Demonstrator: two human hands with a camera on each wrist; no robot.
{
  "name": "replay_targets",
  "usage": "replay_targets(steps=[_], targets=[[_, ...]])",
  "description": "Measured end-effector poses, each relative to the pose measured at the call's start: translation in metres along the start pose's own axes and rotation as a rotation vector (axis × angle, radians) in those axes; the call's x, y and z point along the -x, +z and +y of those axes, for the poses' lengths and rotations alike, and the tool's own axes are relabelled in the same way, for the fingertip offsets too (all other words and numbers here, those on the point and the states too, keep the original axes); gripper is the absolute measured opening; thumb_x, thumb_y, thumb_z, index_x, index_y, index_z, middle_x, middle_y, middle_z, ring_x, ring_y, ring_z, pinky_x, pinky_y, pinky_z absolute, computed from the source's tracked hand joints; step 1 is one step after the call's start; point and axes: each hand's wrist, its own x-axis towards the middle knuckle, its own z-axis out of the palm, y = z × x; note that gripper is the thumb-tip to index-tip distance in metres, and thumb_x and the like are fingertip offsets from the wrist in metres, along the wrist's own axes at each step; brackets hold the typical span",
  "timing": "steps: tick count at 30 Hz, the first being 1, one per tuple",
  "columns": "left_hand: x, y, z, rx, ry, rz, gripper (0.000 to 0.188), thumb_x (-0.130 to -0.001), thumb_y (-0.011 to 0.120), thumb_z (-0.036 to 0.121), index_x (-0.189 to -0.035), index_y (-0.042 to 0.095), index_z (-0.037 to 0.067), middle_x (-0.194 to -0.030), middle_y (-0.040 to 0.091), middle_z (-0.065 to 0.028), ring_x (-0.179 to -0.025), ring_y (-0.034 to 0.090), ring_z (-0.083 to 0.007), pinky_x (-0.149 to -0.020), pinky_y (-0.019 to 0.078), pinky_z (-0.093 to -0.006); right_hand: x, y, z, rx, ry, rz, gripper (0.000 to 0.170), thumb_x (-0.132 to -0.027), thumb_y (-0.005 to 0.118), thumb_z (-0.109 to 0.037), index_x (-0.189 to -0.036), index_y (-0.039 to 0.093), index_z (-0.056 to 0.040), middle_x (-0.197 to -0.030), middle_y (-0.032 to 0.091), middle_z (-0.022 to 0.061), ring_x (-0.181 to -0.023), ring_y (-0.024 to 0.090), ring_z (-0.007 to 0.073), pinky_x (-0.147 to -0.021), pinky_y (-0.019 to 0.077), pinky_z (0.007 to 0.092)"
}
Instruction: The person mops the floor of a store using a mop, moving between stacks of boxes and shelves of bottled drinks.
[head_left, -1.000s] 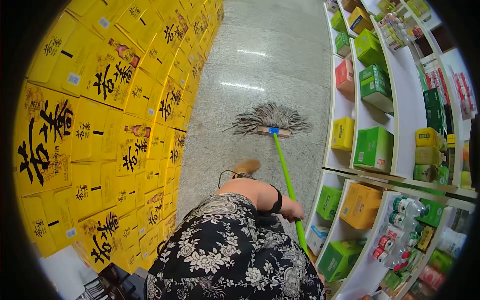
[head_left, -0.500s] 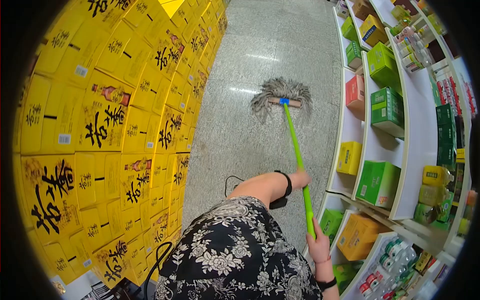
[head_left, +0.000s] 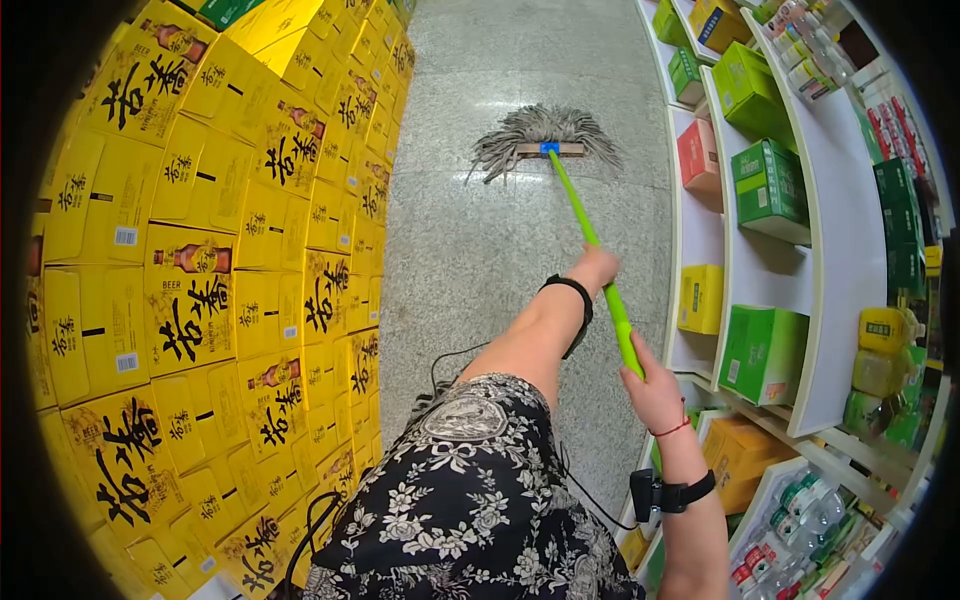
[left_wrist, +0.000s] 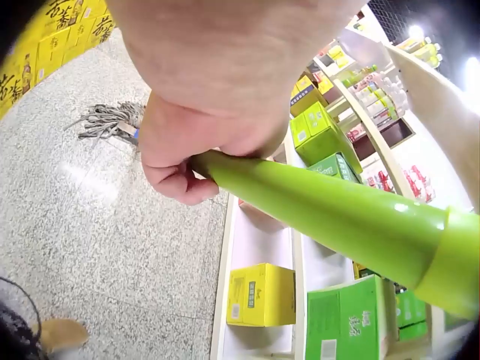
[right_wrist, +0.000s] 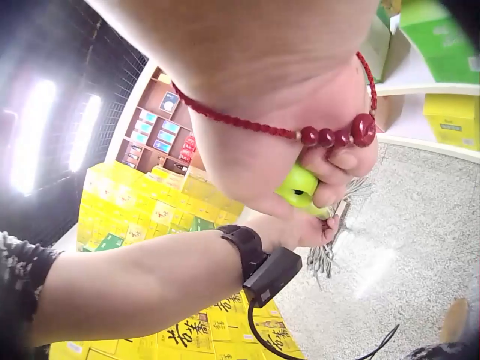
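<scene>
Gripping green mop handle [head_left: 575,205] with fingers [head_left: 597,264] of both hands, mop head [head_left: 550,135] on floor [head_left: 440,240].

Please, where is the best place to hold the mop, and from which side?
Probably by its green handle, fingers wrapped around it from the person's side: it is slim and round and slopes up toward the body, while the stringy head rests on the floor.

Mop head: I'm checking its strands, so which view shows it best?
The head view: no hand covers the mop head, its strands fanned out. The left wrist view shows it small, partly behind the left hand; the right wrist view, only strands behind that hand.
</scene>
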Motion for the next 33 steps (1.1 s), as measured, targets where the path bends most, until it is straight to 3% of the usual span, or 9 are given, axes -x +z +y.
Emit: replay_targets(steps=[4,7,10,12,14,18,20,28,33], targets=[[-0.031,0.046,-0.047,-0.535,0.310,-0.128,0.045,-0.083,0.045,0.017,-0.120,0.042,-0.010,-0.096,0.061,-0.0222,-0.085,0.061,-0.0336,-0.076,0.0468,-0.0393,0.040,0.001,0.007,0.025,0.081,-0.043,0.055,-0.080,0.056,-0.020,-0.131,0.039,-0.0145,-0.090,0.060,0.0240,-0.077,0.061,0.0365,-0.066,0.0469,0.0364],[0.032,0.058,-0.050,-0.196,0.017,-0.110,0.057,-0.083,0.055,0.031,-0.118,0.031,-0.007,-0.078,0.060,-0.0145,-0.078,0.060,-0.0272,-0.070,0.0482,-0.0402,0.090,0.006,0.016,0.031,0.185,-0.087,0.054,-0.080,0.056,-0.020,-0.131,0.039,-0.0148,-0.094,0.059,0.0240,-0.079,0.060,0.0367,-0.068,0.0472,0.0366],[0.084,0.116,-0.097,-0.674,0.252,-0.322,0.047,-0.083,0.055,0.032,-0.116,0.042,0.001,-0.084,0.062,-0.0127,-0.078,0.061,-0.0290,-0.073,0.0459,-0.0477,0.168,0.021,0.040,0.001,0.219,-0.112,0.055,-0.080,0.056,-0.019,-0.131,0.039,-0.0131,-0.096,0.058,0.0241,-0.080,0.060,0.0362,-0.068,0.0470,0.0368],[0.129,0.157,-0.131,-0.980,0.421,-0.434,0.042,-0.083,0.054,0.032,-0.115,0.049,0.006,-0.087,0.063,-0.0115,-0.078,0.062,-0.0302,-0.076,0.0444,-0.0527,0.224,0.034,0.064,-0.018,0.129,-0.023,0.056,-0.079,0.057,-0.024,-0.131,0.038,-0.0171,-0.069,0.058,0.0239,-0.068,0.057,0.0426,-0.058,0.0459,0.0446],[0.158,0.184,-0.156,-1.296,0.591,-0.548,0.038,-0.083,0.054,0.032,-0.114,0.056,0.011,-0.091,0.064,-0.0102,-0.078,0.063,-0.0314,-0.078,0.0429,-0.0577,0.285,0.044,0.083,-0.097,0.172,-0.041,0.060,-0.079,0.058,-0.022,-0.133,0.035,-0.0164,-0.081,0.060,0.0244,-0.074,0.058,0.0416,-0.061,0.0469,0.0416],[0.238,0.250,-0.218,-0.315,-0.070,-0.594,0.028,-0.085,0.050,0.032,-0.093,0.056,0.006,-0.070,0.060,-0.0103,-0.048,0.055,-0.0258,-0.045,0.0440,-0.0468,0.391,0.067,0.122,-0.113,-0.001,0.097,0.062,-0.078,0.059,-0.020,-0.134,0.033,-0.0152,-0.096,0.059,0.0244,-0.080,0.059,0.0392,-0.064,0.0471,0.0387],[0.278,0.257,-0.228,-0.307,-0.050,-0.706,0.028,-0.084,0.050,0.030,-0.091,0.056,0.004,-0.066,0.058,-0.0105,-0.046,0.054,-0.0234,-0.042,0.0425,-0.0418,0.438,0.061,0.119,-0.169,0.257,-0.027,0.062,-0.079,0.059,-0.019,-0.135,0.033,-0.0141,-0.105,0.057,0.0235,-0.082,0.060,0.0363,-0.065,0.0468,0.0373],[0.367,0.266,-0.212,-0.477,0.032,-1.165,0.034,-0.081,0.052,0.031,-0.089,0.058,-0.001,-0.062,0.059,-0.0134,-0.044,0.053,-0.0184,-0.038,0.0396,-0.0310,0.521,0.066,0.154,-0.124,0.330,0.004,0.059,-0.077,0.059,-0.018,-0.132,0.038,-0.0136,-0.096,0.059,0.0238,-0.077,0.061,0.0347,-0.063,0.0467,0.0366],[0.362,0.294,-0.223,-0.386,-0.046,-1.100,0.037,-0.082,0.052,0.034,-0.093,0.057,-0.001,-0.062,0.058,-0.0137,-0.044,0.053,-0.0194,-0.037,0.0391,-0.0319,0.519,0.053,0.164,-0.126,0.329,0.017,0.058,-0.077,0.058,-0.018,-0.132,0.039,-0.0135,-0.094,0.059,0.0238,-0.076,0.061,0.0348,-0.063,0.0468,0.0364]])
